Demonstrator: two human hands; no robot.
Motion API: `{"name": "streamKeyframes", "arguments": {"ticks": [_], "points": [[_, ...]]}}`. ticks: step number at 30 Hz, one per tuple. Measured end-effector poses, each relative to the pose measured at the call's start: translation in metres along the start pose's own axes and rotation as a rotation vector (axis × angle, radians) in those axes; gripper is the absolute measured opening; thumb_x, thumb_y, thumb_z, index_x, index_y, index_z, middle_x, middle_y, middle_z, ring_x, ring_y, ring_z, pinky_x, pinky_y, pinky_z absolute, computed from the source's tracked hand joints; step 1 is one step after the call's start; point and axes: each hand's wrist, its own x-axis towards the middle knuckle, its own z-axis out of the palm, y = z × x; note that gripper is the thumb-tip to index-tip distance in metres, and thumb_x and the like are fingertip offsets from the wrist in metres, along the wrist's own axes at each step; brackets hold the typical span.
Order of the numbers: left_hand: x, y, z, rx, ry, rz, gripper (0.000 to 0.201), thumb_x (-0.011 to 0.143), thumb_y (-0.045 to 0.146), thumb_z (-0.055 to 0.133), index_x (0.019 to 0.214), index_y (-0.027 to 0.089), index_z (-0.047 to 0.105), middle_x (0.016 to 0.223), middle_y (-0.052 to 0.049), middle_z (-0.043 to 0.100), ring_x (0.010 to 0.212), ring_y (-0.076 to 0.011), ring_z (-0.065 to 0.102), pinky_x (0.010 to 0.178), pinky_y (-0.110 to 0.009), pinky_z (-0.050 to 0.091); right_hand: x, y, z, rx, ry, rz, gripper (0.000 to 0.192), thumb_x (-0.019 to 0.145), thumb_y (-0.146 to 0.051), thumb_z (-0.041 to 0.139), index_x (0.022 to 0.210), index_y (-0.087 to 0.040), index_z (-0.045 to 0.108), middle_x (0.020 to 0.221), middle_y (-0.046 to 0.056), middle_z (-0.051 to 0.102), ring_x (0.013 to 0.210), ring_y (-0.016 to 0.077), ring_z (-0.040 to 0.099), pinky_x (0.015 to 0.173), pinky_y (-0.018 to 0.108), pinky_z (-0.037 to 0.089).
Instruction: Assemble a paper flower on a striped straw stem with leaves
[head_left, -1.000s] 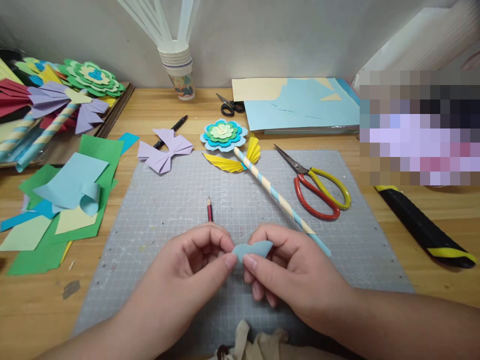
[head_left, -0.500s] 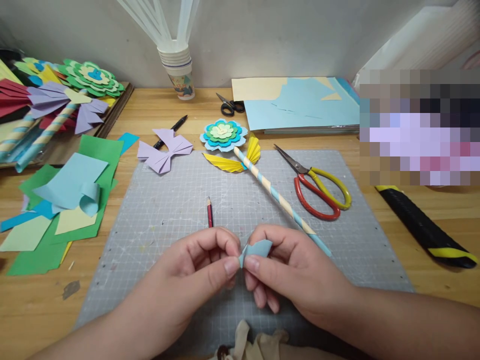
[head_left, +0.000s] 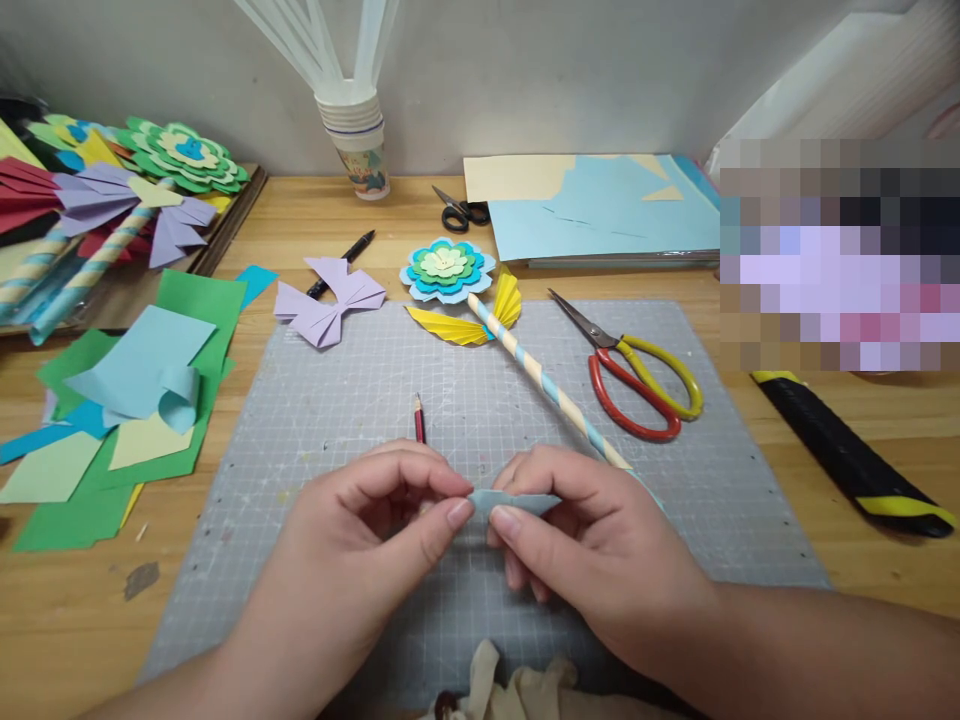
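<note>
Both hands are raised just above the near middle of the grey cutting mat (head_left: 675, 520), forearms entering from the lower corners and converging. The left hand (head_left: 375, 560) is turned palm inward, fingers curled, thumb extended to the right; its grip is narrow, thumb and forefinger pinched on the left end of a small light-blue paper piece (head_left: 517, 500). The right hand (head_left: 600, 560) mirrors it, thumb pointing left, grip likewise narrow and closed on the right part of the same piece. The two thumb tips nearly meet. The paper piece lies flat and nearly edge-on to the camera, held between the hands and clear of the mat; its exact shape cannot be told. A red pencil (head_left: 418, 420) lies on the mat just beyond the left hand's knuckles. A striped paper stick (head_left: 547, 385) runs diagonally from behind the right hand up to a layered paper flower (head_left: 447, 268) with yellow pleated leaves. Red-and-yellow scissors (head_left: 637, 375) lie closed on the mat, right of the stick. A lilac paper bow (head_left: 330, 300) sits at the mat's far left corner. Loose coloured paper sheets (head_left: 135, 400) are spread on the table (head_left: 862, 560) to the left.
</note>
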Motion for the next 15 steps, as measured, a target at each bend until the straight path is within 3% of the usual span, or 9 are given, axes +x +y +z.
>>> {"name": "streamKeyframes", "arguments": {"ticks": [15], "points": [[-0.0008,0.0023,0.0019,-0.007,-0.015,-0.024,0.002,0.069,0.024,0.073,0.067,0.023,0.072,0.071,0.000,0.069,0.065,-0.0146,0.062,0.059,-0.024,0.051,-0.0009,-0.0023,-0.0011,-0.042,-0.014,-0.055,0.021,0.081,-0.027,0.058,0.064,-0.020,0.048,0.062,-0.003,0.050,0.049,0.0082,0.046,0.043,0.021,0.037]]}}
